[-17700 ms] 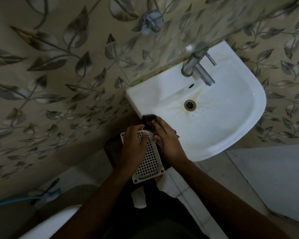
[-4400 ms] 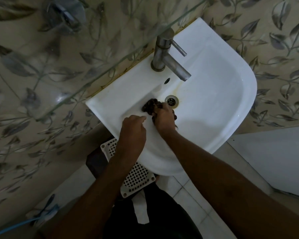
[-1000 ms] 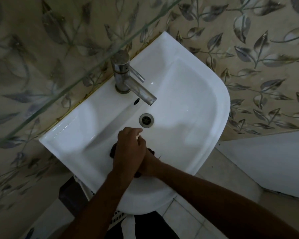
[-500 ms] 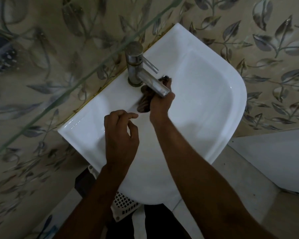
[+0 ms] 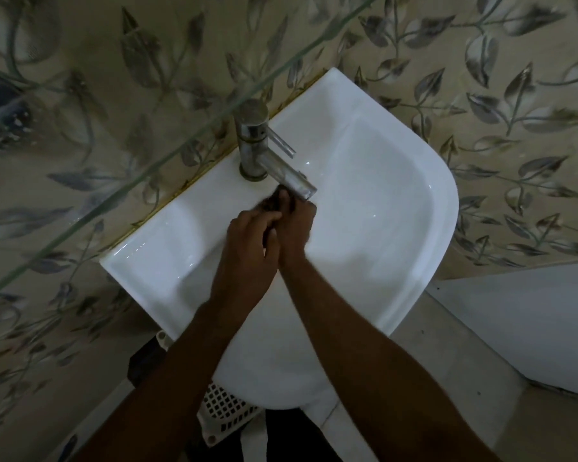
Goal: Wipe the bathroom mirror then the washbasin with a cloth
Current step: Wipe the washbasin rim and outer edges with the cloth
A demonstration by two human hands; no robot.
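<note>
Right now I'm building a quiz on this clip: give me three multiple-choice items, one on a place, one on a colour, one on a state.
1. Where is the cloth?
A. under the tap spout
B. on the floor
C. in the basket

2. What colour is the washbasin?
A. black
B. white
C. green

3. What are the hands doing?
A. hanging apart
B. meeting at the cloth
C. turning the tap lever

Answers:
1 A, the dark cloth sits just below the tap spout.
2 B, the basin is white.
3 B, the left hand and right hand come together at the cloth; the grip itself is blurred.
</note>
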